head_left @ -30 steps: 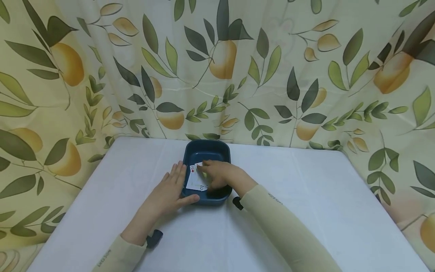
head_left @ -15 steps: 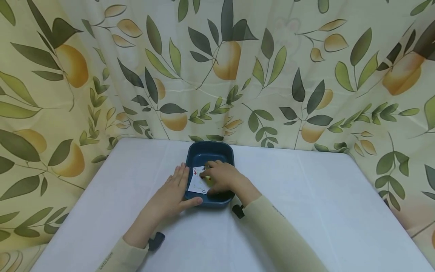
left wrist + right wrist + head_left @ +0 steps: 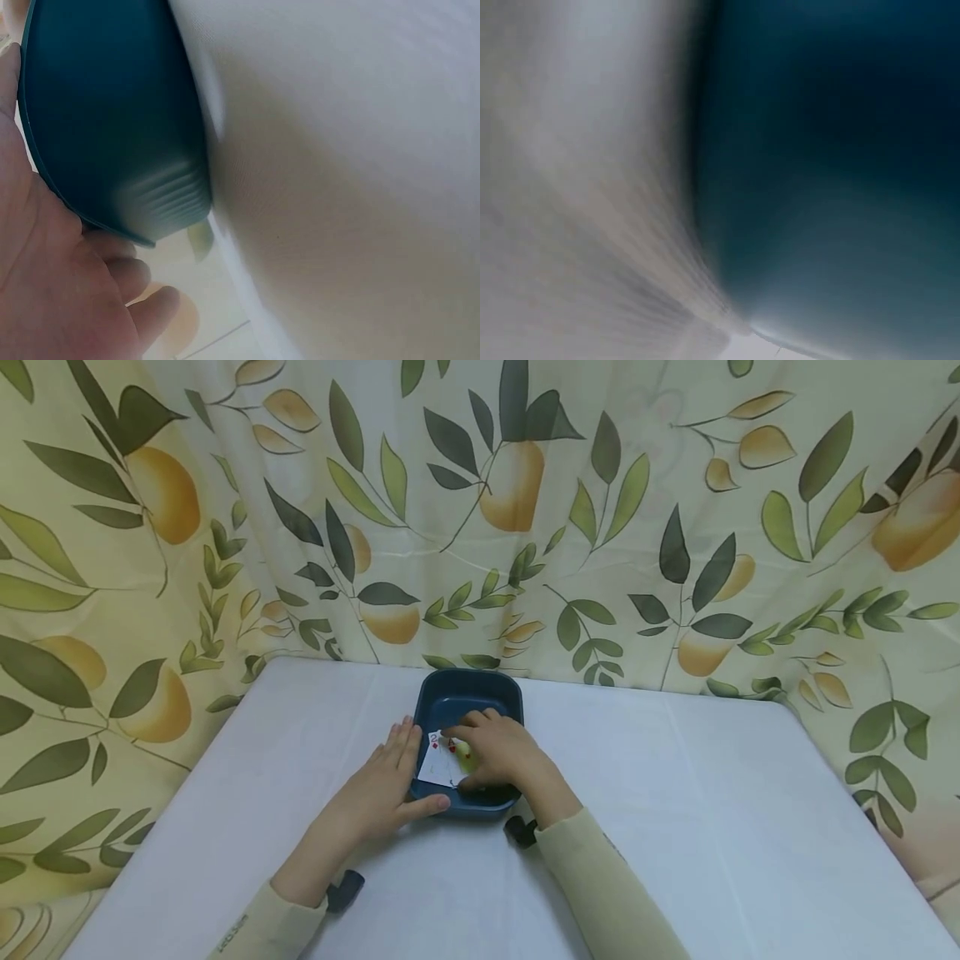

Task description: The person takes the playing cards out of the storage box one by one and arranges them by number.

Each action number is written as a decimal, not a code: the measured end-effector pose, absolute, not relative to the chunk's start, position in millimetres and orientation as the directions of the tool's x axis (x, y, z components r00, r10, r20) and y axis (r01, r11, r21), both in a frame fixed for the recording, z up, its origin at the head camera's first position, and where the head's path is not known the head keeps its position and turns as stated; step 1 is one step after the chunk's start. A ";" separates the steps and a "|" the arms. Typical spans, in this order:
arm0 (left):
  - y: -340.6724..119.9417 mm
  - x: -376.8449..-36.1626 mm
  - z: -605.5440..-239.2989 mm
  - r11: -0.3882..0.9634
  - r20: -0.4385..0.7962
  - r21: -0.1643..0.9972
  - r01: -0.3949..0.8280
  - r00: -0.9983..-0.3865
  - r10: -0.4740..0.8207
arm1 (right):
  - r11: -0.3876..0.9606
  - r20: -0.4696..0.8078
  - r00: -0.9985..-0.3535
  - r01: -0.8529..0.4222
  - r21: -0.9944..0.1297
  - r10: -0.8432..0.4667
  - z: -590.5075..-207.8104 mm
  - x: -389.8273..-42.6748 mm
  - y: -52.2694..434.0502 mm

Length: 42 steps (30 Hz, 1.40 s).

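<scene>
A dark blue plastic bin stands near the middle of the table. My left hand rests along its left rim with straight fingers, the thumb stretched over the front rim. In the left wrist view, the palm lies against the bin wall. Inside the bin are white playing cards, overlapping; one shows a 2 with a red diamond. My right hand reaches in from the right and holds the cards between curled fingers and thumb. Yellow-green and red patches show beside its fingers. The hand hides the cards' right side.
A white cloth covers the table. Behind it hangs a curtain printed with leaves and fruit. Dark wrist devices sit below both wrists. The right wrist view shows mostly blurred bin wall and white cloth.
The right hand's fingers have shifted slightly over the cards, and more of the red and yellow-green markings now show beside them. The left hand stays on the rim. The whole view has drifted slightly.
</scene>
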<state>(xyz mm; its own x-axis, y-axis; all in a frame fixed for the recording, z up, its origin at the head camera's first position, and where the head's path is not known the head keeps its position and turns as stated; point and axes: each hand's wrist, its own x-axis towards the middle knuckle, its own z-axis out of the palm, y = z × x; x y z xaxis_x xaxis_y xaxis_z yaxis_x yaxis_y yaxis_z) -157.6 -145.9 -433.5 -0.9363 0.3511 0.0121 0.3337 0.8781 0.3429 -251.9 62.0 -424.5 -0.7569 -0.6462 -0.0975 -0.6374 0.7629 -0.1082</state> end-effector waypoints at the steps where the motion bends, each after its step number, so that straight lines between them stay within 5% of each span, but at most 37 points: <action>1: -145.3 -157.7 -433.1 0.877 0.010 0.344 0.335 -0.936 0.353 | 0.765 -0.094 -0.760 -0.634 -0.111 -0.643 -424.0 -251.3 62.9; 22: -144.8 -153.7 -435.8 0.880 0.006 0.347 0.324 -0.939 0.343 | 0.721 0.096 -0.772 -0.624 -0.301 -0.628 -417.7 -243.4 72.7; 42: -142.9 -157.8 -435.4 0.879 0.029 0.352 0.322 -0.942 0.334 | 0.739 0.214 -0.849 -0.527 -0.419 -0.484 -364.7 -247.4 122.9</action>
<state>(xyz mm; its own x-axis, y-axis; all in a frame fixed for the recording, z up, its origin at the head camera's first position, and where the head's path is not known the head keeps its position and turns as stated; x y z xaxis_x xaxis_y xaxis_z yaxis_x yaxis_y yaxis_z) -157.8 -142.9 -435.4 -0.9420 0.3343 0.0286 0.3225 0.8788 0.3517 -247.4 122.9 -364.7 -0.8486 -0.4840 0.2136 -0.5272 0.7391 -0.4193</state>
